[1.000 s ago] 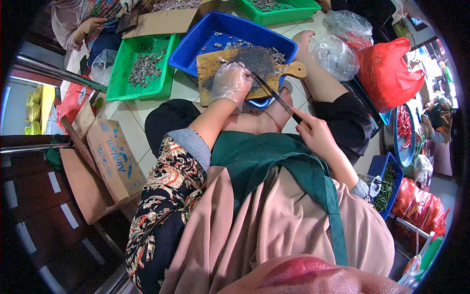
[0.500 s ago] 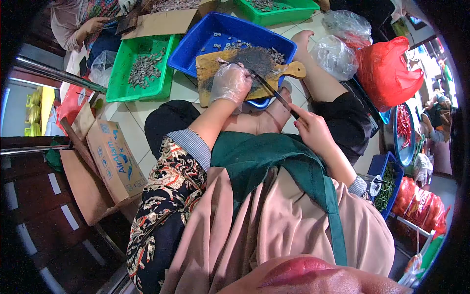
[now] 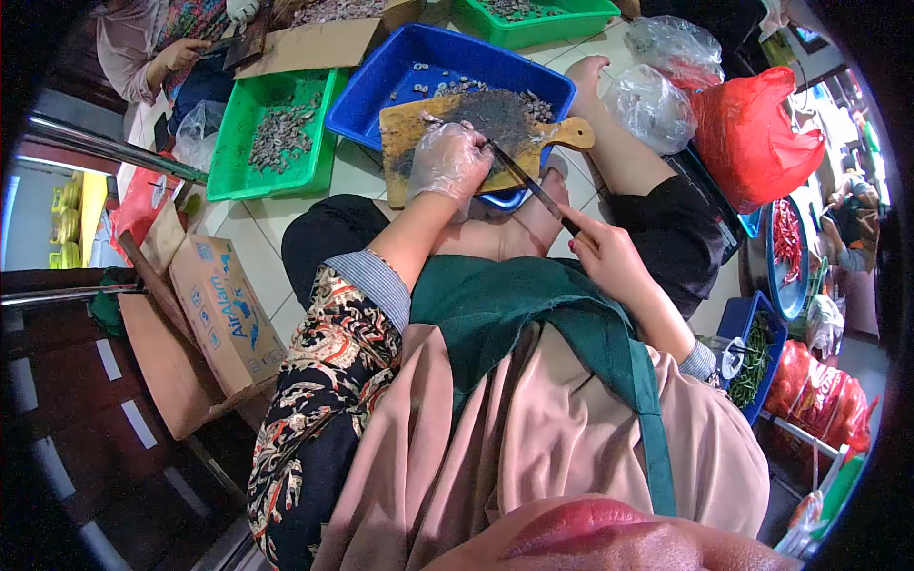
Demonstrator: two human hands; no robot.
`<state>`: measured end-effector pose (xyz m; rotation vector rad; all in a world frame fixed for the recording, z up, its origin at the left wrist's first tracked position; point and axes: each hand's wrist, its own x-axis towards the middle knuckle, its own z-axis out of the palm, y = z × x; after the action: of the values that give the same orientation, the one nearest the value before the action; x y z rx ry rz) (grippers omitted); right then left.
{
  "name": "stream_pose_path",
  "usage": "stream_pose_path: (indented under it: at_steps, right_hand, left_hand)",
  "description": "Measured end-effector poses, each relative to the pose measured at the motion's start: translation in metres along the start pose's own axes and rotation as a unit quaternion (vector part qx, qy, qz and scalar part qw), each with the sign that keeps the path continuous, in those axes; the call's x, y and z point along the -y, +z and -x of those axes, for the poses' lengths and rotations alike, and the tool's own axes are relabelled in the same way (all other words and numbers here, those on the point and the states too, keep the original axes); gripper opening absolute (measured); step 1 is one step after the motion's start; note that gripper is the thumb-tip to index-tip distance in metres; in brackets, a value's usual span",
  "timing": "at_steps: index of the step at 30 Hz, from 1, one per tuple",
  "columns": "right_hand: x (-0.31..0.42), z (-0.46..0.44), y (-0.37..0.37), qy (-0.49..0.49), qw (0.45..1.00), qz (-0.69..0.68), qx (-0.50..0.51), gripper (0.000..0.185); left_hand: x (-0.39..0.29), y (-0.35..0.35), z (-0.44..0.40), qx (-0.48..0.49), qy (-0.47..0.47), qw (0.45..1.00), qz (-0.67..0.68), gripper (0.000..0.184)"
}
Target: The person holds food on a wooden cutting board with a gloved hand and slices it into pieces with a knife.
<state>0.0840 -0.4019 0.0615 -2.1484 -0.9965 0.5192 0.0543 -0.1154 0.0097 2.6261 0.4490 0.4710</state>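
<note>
My left hand (image 3: 449, 160), in a clear plastic glove, is closed over the wooden cutting board (image 3: 405, 133); whatever its fingers press on is too small to make out. The board has a dark stained middle and lies across the near side of a blue tub (image 3: 362, 105) that holds small cut pieces (image 3: 457, 88). My bare right hand (image 3: 602, 249) grips the handle of a long knife (image 3: 535, 187). The blade points up and left, its tip close beside my left fingers.
A green tub (image 3: 228, 143) with cut pieces is at the left, above a cardboard box (image 3: 224, 305). Plastic bags (image 3: 652, 109) and a red bag (image 3: 757, 138) lie at the right, near red chilies (image 3: 786, 243) and green chilies (image 3: 752, 362). Another person's hand (image 3: 181, 55) shows upper left.
The knife and my right hand have shifted slightly. My left hand stays closed at about the same spot on the board. The other person's hand at the upper left has moved a little.
</note>
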Motion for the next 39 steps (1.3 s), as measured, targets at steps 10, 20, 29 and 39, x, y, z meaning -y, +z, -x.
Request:
stream_pose_path:
  at_steps: [10, 20, 29, 39]
  right_hand:
    - [-0.019, -0.010, 0.016, -0.056, 0.996, 0.032, -0.061, 0.056]
    - [-0.002, 0.014, 0.001, -0.011, 0.999, 0.053, 0.004, 0.056]
    - [0.001, 0.012, 0.000, -0.023, 0.999, 0.028, -0.004, 0.055]
    - [-0.014, 0.000, -0.009, -0.005, 0.997, 0.051, -0.056, 0.053]
  left_hand:
    - [0.009, 0.005, -0.002, 0.012, 0.004, 1.000, -0.008, 0.021]
    - [0.008, 0.002, -0.004, 0.028, -0.031, 0.999, 0.005, 0.021]
    - [0.007, 0.005, -0.004, 0.017, -0.024, 1.000, -0.004, 0.021]
    - [0.004, 0.004, -0.003, 0.002, -0.023, 1.000, -0.008, 0.020]
